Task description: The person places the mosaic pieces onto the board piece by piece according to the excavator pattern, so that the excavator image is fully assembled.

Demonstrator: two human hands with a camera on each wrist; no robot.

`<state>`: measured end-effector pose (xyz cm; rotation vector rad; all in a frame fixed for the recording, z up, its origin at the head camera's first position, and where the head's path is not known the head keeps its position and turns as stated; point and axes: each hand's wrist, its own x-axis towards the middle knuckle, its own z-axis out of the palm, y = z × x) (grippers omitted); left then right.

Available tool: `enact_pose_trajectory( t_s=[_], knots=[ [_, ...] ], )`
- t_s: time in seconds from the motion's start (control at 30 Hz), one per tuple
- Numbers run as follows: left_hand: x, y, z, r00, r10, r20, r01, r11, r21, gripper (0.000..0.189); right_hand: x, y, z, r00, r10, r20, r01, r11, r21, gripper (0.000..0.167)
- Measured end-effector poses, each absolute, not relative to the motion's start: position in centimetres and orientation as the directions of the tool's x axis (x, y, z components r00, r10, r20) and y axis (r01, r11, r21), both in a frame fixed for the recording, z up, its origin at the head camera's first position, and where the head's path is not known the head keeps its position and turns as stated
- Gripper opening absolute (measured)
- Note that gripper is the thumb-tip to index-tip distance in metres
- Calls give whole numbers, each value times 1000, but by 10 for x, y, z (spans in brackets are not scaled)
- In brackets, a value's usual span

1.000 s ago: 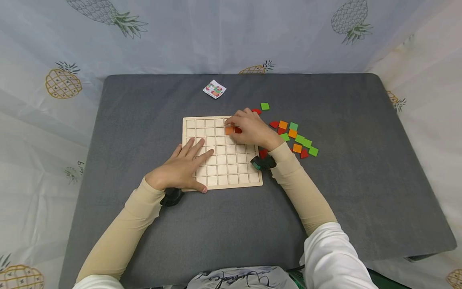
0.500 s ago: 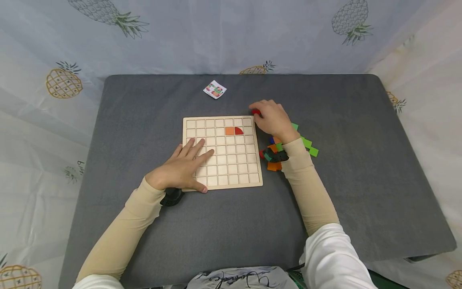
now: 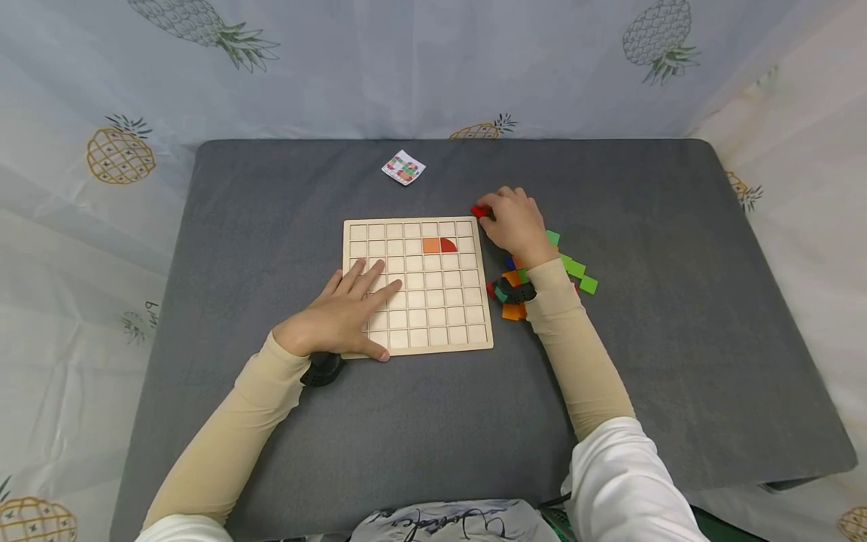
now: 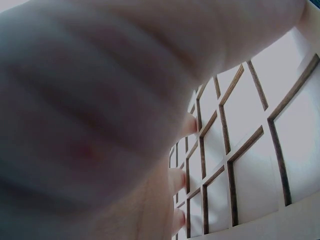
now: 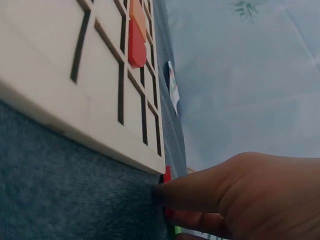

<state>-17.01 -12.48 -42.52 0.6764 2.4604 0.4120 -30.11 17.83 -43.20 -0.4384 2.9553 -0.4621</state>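
Observation:
My left hand (image 3: 339,312) lies flat with spread fingers on the lower left of the wooden grid board (image 3: 433,351); its fingertips rest on the squares in the left wrist view. Beyond the board's far right corner, my right hand (image 3: 516,223) pinches a red piece (image 3: 479,211) between thumb and fingers. In the right wrist view the thumb covers much of that red piece (image 5: 167,172). On the board an orange square tile (image 3: 430,246) sits beside a red quarter-round tile (image 3: 448,245).
Several loose tiles lie right of the board, partly under my right forearm: green tiles (image 3: 573,266), orange tiles (image 3: 512,312) and a blue one (image 3: 510,263). A small printed card (image 3: 403,167) with a coloured pattern lies behind the board on the grey table (image 3: 271,196).
My right hand has left the red quarter-round tile on the board and moved right to another red piece, which has turned slightly in its fingers. The left hand stays still.

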Motion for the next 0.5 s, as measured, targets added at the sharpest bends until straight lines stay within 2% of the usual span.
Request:
enact_pose_trajectory(
  t_s=[0.37, 0.5],
  knots=[
    [-170, -124, -425, -723, 543, -428, 381, 829, 409, 116, -302, 181, -430, -956, -273, -106, -222, 910, -349, 41],
    [-170, -124, -424, -722, 542, -430, 381, 830, 408, 116, -300, 179, -428, -956, -289, -60, -237, 873, -427, 38]
  ],
)
